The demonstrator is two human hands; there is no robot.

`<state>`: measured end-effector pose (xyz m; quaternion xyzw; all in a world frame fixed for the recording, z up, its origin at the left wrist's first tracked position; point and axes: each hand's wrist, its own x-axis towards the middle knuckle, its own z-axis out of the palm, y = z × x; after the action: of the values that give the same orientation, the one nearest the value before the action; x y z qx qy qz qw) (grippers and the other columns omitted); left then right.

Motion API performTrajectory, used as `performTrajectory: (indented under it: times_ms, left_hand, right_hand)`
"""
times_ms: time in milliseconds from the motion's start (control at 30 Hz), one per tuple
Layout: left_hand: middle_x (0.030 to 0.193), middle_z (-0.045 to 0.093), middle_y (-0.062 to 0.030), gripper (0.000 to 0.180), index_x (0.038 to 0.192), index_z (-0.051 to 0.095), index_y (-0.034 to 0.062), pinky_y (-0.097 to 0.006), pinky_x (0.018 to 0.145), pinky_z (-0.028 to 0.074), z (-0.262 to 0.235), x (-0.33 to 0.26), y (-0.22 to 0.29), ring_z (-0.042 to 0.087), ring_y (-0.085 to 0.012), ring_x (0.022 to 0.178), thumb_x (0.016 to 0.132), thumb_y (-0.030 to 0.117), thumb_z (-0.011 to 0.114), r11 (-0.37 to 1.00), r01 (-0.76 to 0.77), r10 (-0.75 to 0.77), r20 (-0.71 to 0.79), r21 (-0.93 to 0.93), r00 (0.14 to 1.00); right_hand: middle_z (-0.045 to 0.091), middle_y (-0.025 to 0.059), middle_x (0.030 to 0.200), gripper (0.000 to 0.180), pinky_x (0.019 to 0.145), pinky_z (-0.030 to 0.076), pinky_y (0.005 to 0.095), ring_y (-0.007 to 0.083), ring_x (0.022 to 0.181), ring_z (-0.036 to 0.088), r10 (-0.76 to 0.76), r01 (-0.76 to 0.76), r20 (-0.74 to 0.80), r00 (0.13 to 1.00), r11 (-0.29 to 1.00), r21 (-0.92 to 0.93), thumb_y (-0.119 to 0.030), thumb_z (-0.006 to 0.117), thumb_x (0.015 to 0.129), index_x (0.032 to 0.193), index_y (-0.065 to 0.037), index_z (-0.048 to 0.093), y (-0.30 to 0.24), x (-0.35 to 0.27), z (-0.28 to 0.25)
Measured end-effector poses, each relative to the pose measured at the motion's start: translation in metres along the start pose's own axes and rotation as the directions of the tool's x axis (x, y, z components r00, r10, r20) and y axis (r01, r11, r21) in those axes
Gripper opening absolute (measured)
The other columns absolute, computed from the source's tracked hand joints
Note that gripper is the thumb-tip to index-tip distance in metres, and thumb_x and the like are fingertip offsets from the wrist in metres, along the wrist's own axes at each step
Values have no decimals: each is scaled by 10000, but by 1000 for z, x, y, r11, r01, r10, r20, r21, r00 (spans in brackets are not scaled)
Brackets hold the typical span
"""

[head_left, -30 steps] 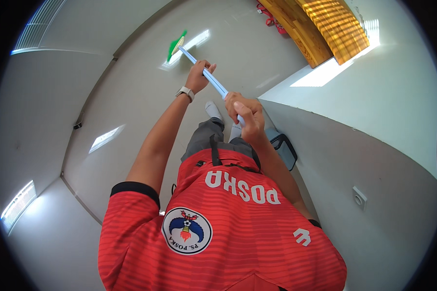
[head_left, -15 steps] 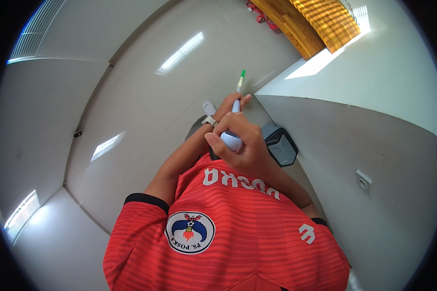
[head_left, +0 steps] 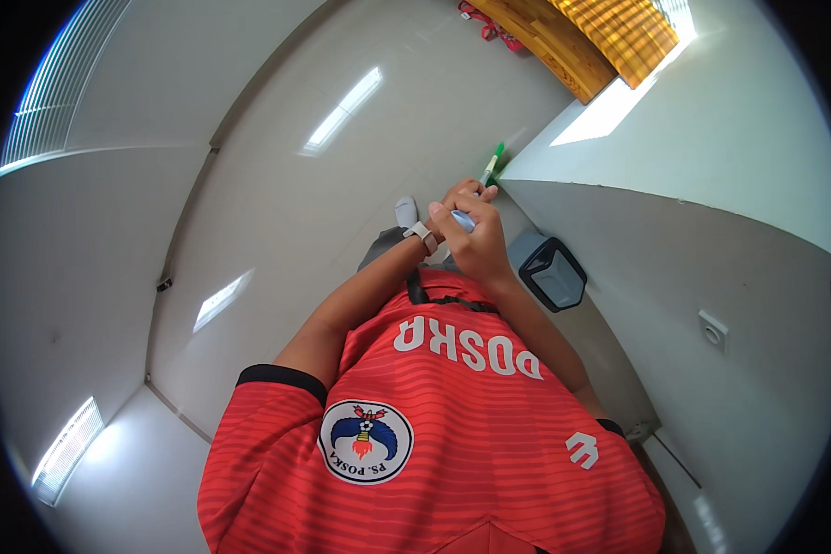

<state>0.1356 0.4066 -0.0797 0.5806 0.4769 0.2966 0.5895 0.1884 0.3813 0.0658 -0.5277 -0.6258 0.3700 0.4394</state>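
Observation:
Both my hands grip a long pale-blue broom handle (head_left: 464, 220) that points down and away from me. My right hand (head_left: 475, 242) wraps the upper end of the handle. Just beyond it, my left hand (head_left: 460, 196), with a white watch at the wrist, holds the handle lower down. The green broom head (head_left: 494, 159) touches the light tiled floor (head_left: 342, 185) close to the foot of the white wall (head_left: 711, 185) on my right. My red striped shirt fills the lower part of the view.
A dark bin (head_left: 551, 273) with a grey base stands against the wall at my right. A wall socket (head_left: 712, 330) sits further along it. A wooden doorway (head_left: 563, 46) with red sandals (head_left: 485, 20) lies at the far end.
The broom swung from out in front on my left to the wall at my right. My left arm has folded in, and both hands now sit close together on the handle.

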Motion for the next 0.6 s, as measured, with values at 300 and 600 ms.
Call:
performTrajectory:
  times_ms: [300,600]
  left_hand:
    - [717,519,-138,345,708,569,20,-442,629,415,-101,56,-59,494,-323,628,919,285,636,951,-160,208,-164,266,964]
    - [649,490,-146,455,660,510,-1,-407,556,394,-164,45,38,466,-303,578,905,353,657,892,-168,329,-351,419,877]
  right_hand:
    - [446,31,607,324,608,328,260,110,621,416,189,-166,18,982,805,570,-73,496,857,550,-11,413,50,47,54]
    - [406,26,505,385,549,311,293,109,540,347,-110,92,-2,994,826,556,-74,501,905,544,11,396,-17,70,46]
